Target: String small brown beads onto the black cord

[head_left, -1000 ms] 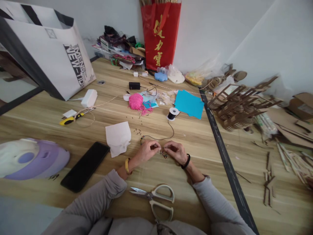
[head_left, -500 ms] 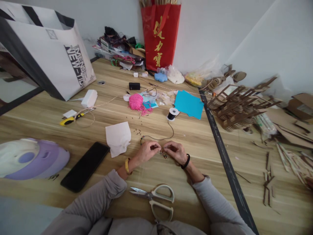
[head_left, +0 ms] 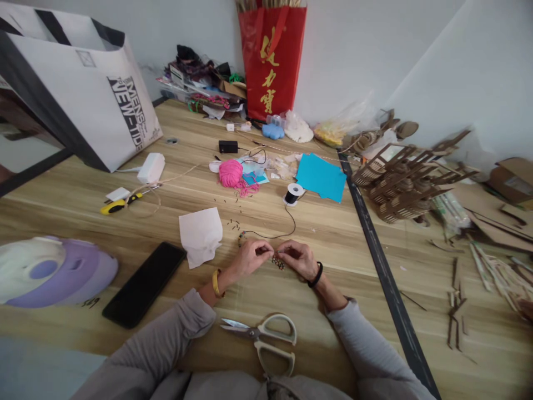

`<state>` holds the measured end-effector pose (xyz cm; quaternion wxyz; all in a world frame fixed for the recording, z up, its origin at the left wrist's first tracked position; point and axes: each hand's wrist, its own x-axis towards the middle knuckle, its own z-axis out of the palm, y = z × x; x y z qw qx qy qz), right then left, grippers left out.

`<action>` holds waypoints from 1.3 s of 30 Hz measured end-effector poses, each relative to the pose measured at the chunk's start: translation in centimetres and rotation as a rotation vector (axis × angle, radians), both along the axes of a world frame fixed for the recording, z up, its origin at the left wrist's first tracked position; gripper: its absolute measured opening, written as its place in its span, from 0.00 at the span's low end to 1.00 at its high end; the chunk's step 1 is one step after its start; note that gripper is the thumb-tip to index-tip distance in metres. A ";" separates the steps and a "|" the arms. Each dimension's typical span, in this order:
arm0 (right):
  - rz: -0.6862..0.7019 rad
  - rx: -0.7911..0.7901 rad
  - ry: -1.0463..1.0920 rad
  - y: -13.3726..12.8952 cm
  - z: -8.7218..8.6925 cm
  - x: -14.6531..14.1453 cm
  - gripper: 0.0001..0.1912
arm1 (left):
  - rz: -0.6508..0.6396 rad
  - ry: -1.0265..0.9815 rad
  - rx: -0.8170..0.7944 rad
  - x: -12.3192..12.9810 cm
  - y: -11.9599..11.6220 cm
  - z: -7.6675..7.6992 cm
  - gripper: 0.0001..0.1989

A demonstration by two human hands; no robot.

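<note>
My left hand (head_left: 253, 258) and my right hand (head_left: 298, 259) meet over the table, thumbs and fingertips pinched close together. Between them hangs a small beaded piece (head_left: 278, 262), dark with lighter beads, with its top at the fingertips of both hands. A thin black cord (head_left: 287, 230) curves from near my left hand to a white spool of black cord (head_left: 293, 193). By my left hand's knuckles lies a short run of coloured beads (head_left: 241, 238). The exact grip point is too small to make out. Scissors (head_left: 258, 333) with pale handles lie partly spread below my hands.
Left of my hands are a white paper (head_left: 201, 235), a black phone (head_left: 144, 284) and a purple-white device (head_left: 58, 271). Pink yarn (head_left: 231, 174), blue sheets (head_left: 321, 178) and a yellow cutter (head_left: 120, 204) lie farther back. Brown wooden models (head_left: 408, 180) stand at right beyond a dark strip (head_left: 383, 264).
Almost nothing differs. Both hands keep their pinch on the beaded piece, with only slight movement of the fingers, and the view has shifted a little.
</note>
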<state>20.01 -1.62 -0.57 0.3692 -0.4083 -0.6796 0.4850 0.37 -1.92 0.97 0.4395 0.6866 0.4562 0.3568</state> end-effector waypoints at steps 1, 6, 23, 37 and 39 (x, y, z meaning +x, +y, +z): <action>0.002 0.000 -0.002 0.0 0.0 0.0 0.15 | 0.000 0.000 0.003 0.0 0.0 0.0 0.04; 0.002 0.019 -0.018 0.1 0.0 0.0 0.14 | 0.005 0.011 0.005 0.0 -0.1 0.0 0.04; -0.006 0.020 -0.027 0.0 0.1 -0.1 0.15 | -0.003 0.023 0.015 0.1 0.0 -0.2 0.04; 0.031 0.066 -0.086 0.1 0.5 -0.1 0.15 | -0.014 0.040 -0.005 0.2 0.1 -0.1 0.03; 0.036 0.118 -0.098 0.2 0.6 -0.1 0.14 | -0.009 0.039 -0.005 0.2 0.1 -0.1 0.03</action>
